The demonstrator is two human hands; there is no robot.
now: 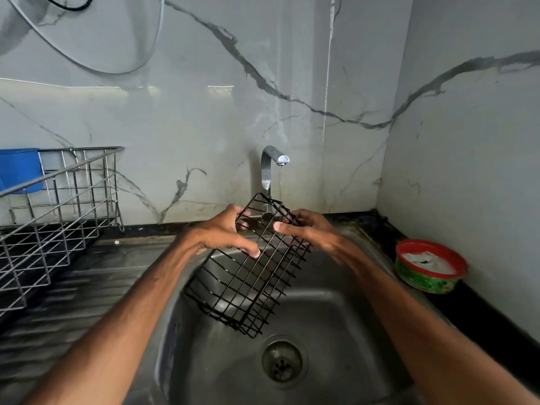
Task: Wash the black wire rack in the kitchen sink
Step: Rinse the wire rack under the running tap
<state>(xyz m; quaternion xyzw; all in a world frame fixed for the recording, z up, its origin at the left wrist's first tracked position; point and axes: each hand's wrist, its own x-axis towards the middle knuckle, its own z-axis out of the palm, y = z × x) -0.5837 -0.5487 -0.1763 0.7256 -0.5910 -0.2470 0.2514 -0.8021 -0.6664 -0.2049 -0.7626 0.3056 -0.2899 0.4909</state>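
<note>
A black wire rack (248, 276), box-shaped, hangs tilted above the steel sink (336, 323), its upper end under the tap. My left hand (222, 235) grips the rack's upper left side, fingers curled round the wires and thumb lying across the top face. My right hand (309, 232) holds the upper right side, thumb on the top face and fingers behind the wires. The chrome tap (270, 168) stands at the back wall. A thin stream of water (280, 182) runs from its spout onto the rack's upper end.
The drain (282, 361) lies in the basin below the rack. A steel dish rack (58, 206) with a blue container (19, 169) stands on the ribbed drainboard at left. A red-rimmed green tub (429, 267) of soap sits on the dark counter at right, near the marble corner wall.
</note>
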